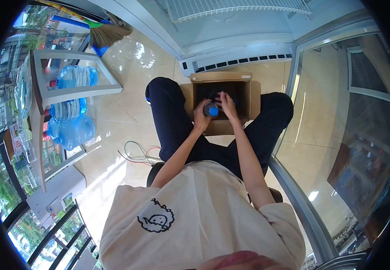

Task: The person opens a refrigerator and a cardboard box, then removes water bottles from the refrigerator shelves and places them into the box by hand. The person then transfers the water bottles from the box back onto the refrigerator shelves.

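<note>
My left hand (200, 116) is wrapped round a clear bottle with a blue cap (213, 111), above the near part of an open cardboard box (255, 101). Just right of the bottle, my right hand (227, 106) has its fingers slightly apart, with nothing visible in them. The box stands on the floor between my knees, its flaps folded outward. Its inside is dark, and the contents cannot be made out.
An open fridge (237, 50) with a white wire shelf (240, 11) stands ahead, its glass door (321, 103) at the right. Large blue water bottles (71, 130) and a broom (107, 35) are at the left. Thin wires (136, 153) lie beside my left leg.
</note>
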A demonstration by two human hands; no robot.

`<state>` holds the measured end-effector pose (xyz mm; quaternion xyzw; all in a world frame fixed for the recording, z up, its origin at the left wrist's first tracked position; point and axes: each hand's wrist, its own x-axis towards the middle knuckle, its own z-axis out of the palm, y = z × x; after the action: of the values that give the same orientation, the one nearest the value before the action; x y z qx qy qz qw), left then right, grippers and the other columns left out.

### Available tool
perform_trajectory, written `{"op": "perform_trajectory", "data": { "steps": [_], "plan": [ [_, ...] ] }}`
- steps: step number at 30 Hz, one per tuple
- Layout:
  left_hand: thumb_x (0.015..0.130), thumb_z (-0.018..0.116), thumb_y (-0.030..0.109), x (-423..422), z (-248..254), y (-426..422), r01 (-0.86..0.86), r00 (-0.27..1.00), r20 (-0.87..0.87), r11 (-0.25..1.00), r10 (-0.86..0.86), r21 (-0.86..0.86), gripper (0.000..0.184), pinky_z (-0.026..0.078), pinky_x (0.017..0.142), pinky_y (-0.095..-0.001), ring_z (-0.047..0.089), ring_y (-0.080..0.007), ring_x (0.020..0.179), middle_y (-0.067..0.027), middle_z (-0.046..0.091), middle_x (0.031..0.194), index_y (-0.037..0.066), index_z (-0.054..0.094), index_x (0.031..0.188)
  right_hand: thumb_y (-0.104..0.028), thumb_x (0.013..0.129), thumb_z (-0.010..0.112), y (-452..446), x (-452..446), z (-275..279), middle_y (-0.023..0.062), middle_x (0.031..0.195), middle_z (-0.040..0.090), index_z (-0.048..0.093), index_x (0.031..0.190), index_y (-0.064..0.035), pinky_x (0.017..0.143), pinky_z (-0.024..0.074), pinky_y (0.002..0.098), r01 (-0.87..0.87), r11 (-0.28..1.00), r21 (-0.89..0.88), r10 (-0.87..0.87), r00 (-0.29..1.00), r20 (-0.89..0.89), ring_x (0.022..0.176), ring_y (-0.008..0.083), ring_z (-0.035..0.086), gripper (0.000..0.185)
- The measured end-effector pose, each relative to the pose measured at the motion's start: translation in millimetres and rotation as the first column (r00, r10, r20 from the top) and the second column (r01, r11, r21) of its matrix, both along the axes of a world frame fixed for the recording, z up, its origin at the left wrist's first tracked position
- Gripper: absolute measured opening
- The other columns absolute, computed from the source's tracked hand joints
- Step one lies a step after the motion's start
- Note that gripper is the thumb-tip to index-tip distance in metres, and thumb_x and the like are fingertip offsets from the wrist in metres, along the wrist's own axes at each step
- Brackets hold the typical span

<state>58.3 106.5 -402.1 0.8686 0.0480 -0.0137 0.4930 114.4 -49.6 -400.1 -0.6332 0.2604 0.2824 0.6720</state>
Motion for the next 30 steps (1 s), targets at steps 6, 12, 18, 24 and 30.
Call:
{"op": "perform_trajectory", "data": {
  "steps": [6, 12, 18, 24, 30],
  "plan": [
    [0.069, 0.077, -0.007, 5, 12, -12, 0.094, 0.982, -0.170, 0.992, -0.077, 0.089, 0.060, 0.051, 0.097, -0.0492, 0.061, -0.0436, 0.118, -0.0211, 0.066, 0.125, 0.007, 0.062, 0.126, -0.032, 0.090, 0.077, -11, -29, 28, 0.0156, 0.135, 0.064, 0.054, 0.143, -0.0137, 0.102, 0.0512, 0.0407, -0.424, 0.886, -0.188, 0.460, 0.854, 0.242, 0.126, 0.0271, 0.062, 0.061],
    [0.075, 0.079, -0.002, 2, 17, -17, -0.021, 0.995, -0.093, 0.988, 0.036, 0.155, 0.074, 0.051, 0.096, -0.0497, 0.062, -0.0480, 0.110, -0.0242, 0.065, 0.115, 0.004, 0.043, 0.140, -0.017, 0.081, 0.083, -4, -33, 19, 0.0152, 0.122, 0.070, 0.058, 0.139, -0.0144, 0.093, 0.0573, 0.0387, -0.179, 0.914, -0.364, 0.307, 0.891, 0.334, 0.110, 0.0292, 0.070, 0.063],
    [0.083, 0.078, 0.008, -7, 17, -8, 0.094, 0.988, -0.134, 0.979, -0.070, 0.180, 0.048, 0.052, 0.087, -0.0484, 0.066, -0.0412, 0.100, -0.0183, 0.069, 0.102, 0.004, 0.051, 0.122, 0.004, 0.078, 0.078, -13, 0, -47, 0.0178, 0.112, 0.070, 0.056, 0.138, -0.0129, 0.091, 0.0585, 0.0410, 0.076, 0.853, -0.516, 0.067, 0.965, 0.254, 0.112, 0.0306, 0.069, 0.066],
    [0.095, 0.067, 0.023, -8, 17, -12, 0.199, 0.949, -0.292, 0.948, -0.124, 0.247, 0.022, 0.054, 0.075, -0.0495, 0.070, -0.0378, 0.087, -0.0165, 0.072, 0.091, 0.007, 0.060, 0.107, -0.010, 0.081, 0.081, -29, -9, -177, 0.0220, 0.129, 0.065, 0.041, 0.145, -0.0131, 0.103, 0.0486, 0.0470, 0.224, 0.830, -0.511, -0.097, 0.960, 0.264, 0.124, 0.0396, 0.061, 0.075],
    [0.094, 0.067, 0.019, -5, 19, -13, 0.178, 0.957, -0.262, 0.963, -0.121, 0.204, 0.018, 0.055, 0.073, -0.0489, 0.071, -0.0370, 0.085, -0.0163, 0.072, 0.088, 0.005, 0.061, 0.105, -0.009, 0.085, 0.064, -28, -8, -178, 0.0271, 0.123, 0.067, 0.049, 0.144, -0.0073, 0.103, 0.0487, 0.0492, -0.055, 0.788, -0.613, 0.133, 0.988, 0.082, 0.121, 0.0450, 0.061, 0.061]
  ]
}}
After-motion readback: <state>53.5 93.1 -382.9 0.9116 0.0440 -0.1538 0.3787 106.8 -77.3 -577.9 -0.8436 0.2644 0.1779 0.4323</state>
